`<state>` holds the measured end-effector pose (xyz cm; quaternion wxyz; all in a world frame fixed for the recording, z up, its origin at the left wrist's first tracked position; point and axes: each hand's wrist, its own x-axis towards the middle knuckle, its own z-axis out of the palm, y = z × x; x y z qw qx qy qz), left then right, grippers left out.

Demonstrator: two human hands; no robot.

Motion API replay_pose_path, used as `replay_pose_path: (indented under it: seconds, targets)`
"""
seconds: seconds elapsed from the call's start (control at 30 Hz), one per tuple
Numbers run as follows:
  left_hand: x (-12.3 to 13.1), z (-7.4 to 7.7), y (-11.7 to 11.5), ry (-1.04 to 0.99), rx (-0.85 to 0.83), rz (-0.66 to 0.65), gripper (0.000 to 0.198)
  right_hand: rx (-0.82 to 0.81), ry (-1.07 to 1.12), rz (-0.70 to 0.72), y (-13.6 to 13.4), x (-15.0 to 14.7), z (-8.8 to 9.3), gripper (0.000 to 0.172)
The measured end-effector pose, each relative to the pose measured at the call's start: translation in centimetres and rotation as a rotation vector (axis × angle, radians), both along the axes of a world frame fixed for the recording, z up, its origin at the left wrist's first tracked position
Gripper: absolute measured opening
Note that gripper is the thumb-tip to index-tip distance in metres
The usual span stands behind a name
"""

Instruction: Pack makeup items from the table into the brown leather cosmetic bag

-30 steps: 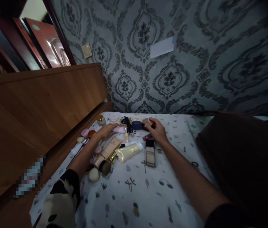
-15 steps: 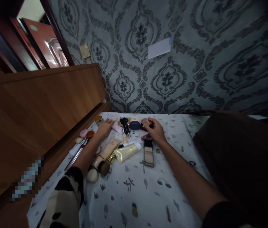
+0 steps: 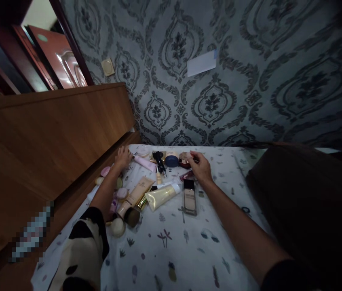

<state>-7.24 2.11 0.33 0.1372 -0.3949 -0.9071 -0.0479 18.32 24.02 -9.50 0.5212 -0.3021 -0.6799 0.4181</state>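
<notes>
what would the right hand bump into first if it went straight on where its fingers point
The right hand would meet the dark red container right at its fingertips, which it may be touching. Beyond that seems to be the blue jar, though depth is hard to judge.

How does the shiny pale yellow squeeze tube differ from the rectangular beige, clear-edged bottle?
Cap: the pale yellow tube has a white one, the beige bottle a black one.
Shape: the tube flattens out at one end; the bottle is boxy.
Direction: in the picture, the tube's cap points right, the bottle's toward the wall.
Shared: both are capped.
</notes>
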Motion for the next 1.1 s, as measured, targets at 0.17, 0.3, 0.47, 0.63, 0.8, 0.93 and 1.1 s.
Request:
replay_pose_path:
  seconds: [0.17, 0.3, 0.47, 0.63, 0.8, 0.93, 1.1]
  targets:
    - [-0.3, 0.4, -0.3, -0.03, -0.09, 0.028, 0.053, 0.003, 0.011, -0.002, 0.0, 0.0, -0.1, 0.048]
    - [0.1, 1.6, -1.3, -0.036, -0.177, 0.053, 0.049, -0.005, 0.009, -0.004, -0.1, 0.1, 0.0, 0.049]
    - [1.1, 2.3, -1.9, -0.03, -0.249, 0.076, 0.066, -0.009, 0.005, 0.003, -0.1, 0.1, 0.1, 0.048]
    - [2.5, 2.5, -1.9, -0.036, -0.272, 0.054, 0.069, 0.008, -0.003, 0.002, -0.1, 0.1, 0.0, 0.047]
    - [3.5, 2.8, -2.4, -0.097, -0.276, -0.106, 0.045, 0.039, -0.024, -0.015, -0.2, 0.0, 0.1, 0.047]
    - [5.3, 2.5, -3.2, -0.128, -0.226, -0.236, 0.061, 0.073, -0.058, -0.065, -0.4, 0.1, 0.4, 0.045]
    - [11.1, 1.3, -5.6, -0.046, -0.088, -0.289, 0.054, 0.188, -0.113, -0.142, -1.6, 1.2, 1.8, 0.039]
